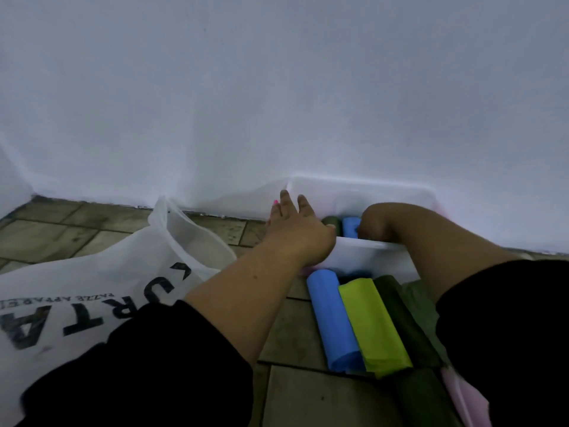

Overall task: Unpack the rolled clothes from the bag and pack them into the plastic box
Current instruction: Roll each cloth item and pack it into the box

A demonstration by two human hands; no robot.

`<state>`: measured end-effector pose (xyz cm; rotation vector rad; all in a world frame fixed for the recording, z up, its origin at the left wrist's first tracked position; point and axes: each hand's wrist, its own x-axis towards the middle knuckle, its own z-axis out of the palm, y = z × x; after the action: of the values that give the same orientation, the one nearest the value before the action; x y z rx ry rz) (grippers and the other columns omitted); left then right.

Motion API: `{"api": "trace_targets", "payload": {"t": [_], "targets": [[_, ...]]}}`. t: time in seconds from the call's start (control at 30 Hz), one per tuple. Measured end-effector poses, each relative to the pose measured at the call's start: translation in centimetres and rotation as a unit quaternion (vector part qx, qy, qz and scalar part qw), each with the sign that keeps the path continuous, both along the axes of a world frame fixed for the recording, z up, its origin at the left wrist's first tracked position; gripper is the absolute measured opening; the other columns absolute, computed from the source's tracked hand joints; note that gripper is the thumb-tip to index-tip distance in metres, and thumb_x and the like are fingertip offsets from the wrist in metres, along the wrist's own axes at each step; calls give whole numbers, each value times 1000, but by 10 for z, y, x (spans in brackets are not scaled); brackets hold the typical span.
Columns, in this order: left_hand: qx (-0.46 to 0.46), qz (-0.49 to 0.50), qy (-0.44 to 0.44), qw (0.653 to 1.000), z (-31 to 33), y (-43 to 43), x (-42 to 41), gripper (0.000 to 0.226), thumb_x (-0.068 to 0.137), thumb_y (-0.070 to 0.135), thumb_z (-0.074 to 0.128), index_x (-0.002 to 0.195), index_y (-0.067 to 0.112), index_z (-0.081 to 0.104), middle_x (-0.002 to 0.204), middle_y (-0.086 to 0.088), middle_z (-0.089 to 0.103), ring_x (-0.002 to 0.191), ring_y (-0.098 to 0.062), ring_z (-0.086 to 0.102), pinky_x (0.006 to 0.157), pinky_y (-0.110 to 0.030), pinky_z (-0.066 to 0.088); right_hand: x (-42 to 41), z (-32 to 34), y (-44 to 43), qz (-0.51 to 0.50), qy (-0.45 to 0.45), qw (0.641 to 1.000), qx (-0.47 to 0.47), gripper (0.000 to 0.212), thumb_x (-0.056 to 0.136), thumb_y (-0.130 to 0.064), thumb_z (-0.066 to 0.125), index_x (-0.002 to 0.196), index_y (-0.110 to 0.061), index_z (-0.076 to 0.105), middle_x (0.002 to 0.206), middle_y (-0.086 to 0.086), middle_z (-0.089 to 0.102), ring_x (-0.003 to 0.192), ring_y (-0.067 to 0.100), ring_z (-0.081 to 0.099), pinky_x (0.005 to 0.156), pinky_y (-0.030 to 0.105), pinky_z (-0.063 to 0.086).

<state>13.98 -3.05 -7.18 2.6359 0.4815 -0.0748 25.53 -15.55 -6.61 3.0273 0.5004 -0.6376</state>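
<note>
Head view, the only one.

- Plastic box [369,257]: translucent white, on the tiled floor [292,392] against the white wall [277,87].
- Contents of the box: a boxed dark green roll [332,222] and a boxed blue roll [351,226], side by side at its left end.
- Left hand [292,223]: fingers straight, laid flat on the box's left end, holding nothing. We judge that it is steadying the box.
- Right hand [378,224]: reached over the near rim, fingers curled downward just beside the boxed blue roll. We cannot tell whether it grips that roll.
- Waiting on the floor, just before the box: a floor blue roll [334,322], a lime-green roll [374,325] and a floor dark green roll [406,318], lying together.
- White printed bag [92,272]: slumped at the left.

Step in hand, by our reckoning: seating a roll in the box. The next move calls for freeing the right hand and lifting the nearest floor roll in beside the others.
</note>
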Motion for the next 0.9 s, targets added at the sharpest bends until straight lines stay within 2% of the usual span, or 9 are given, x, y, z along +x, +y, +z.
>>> {"api": "trace_targets", "payload": {"t": [0.1,0.2,0.33,0.47,0.53,0.6,0.7,0.8,0.9], "targets": [[-6,0,4,1000,1,1,0,79,94,51,34,150,15,-8,156,-10,-22,145,-29,-11,116,-41,-1,4,-2,-2,-11,3,1000,8,31,88,-23,59,115,-7,62,122,17,60,113,34,56,81,37,43],[-11,1,8,1000,3,1,0,79,94,50,35,150,15,-8,156,-9,-22,145,-30,-11,116,-41,0,3,1,-6,25,8,999,-31,34,87,-27,58,115,-9,64,124,13,59,107,29,56,92,38,46],[-12,7,19,1000,6,0,-2,79,94,50,36,151,15,-7,156,-9,-22,145,-30,-10,117,-42,2,-9,15,-14,1,75,997,2,33,97,-24,51,128,-15,58,120,1,53,95,21,51,57,23,45],[-14,12,16,1000,10,-2,-3,78,95,49,37,151,16,-5,157,-11,-20,145,-31,-9,118,-44,4,-27,18,-18,-23,-128,978,161,34,95,-19,48,126,-12,58,134,9,54,117,25,51,93,31,42],[-22,6,10,1000,12,-1,-5,77,95,51,38,151,17,-3,157,-12,-18,145,-31,-8,118,-45,6,-49,21,-22,-61,-219,926,301,25,87,-16,51,108,-20,64,118,7,63,108,27,56,83,31,43],[-56,1,-24,998,11,2,-11,77,94,52,40,151,18,1,158,-12,-14,145,-29,-7,117,-45,8,-84,20,-23,-33,-292,895,334,14,82,-20,51,88,-23,63,96,6,68,91,29,60,69,31,42],[-140,19,-129,982,7,6,-25,72,93,48,46,151,20,15,159,-8,-4,146,-23,1,117,-40,13,-142,-4,-23,81,-332,911,232,16,78,-37,52,81,-23,60,80,3,66,76,28,60,64,32,35],[-150,12,-225,963,2,7,-46,64,89,38,57,146,23,30,158,-2,9,143,-17,15,108,-26,19,-173,-40,-19,153,-295,940,81,28,76,-45,52,96,-27,58,89,-1,65,91,25,54,79,41,27],[-149,-9,-265,953,0,8,-69,57,86,29,61,139,27,40,156,2,18,138,-14,27,101,-22,25,-181,-59,-12,142,-282,948,45,36,78,-34,48,112,-23,50,100,1,65,104,28,47,95,51,20]]}}
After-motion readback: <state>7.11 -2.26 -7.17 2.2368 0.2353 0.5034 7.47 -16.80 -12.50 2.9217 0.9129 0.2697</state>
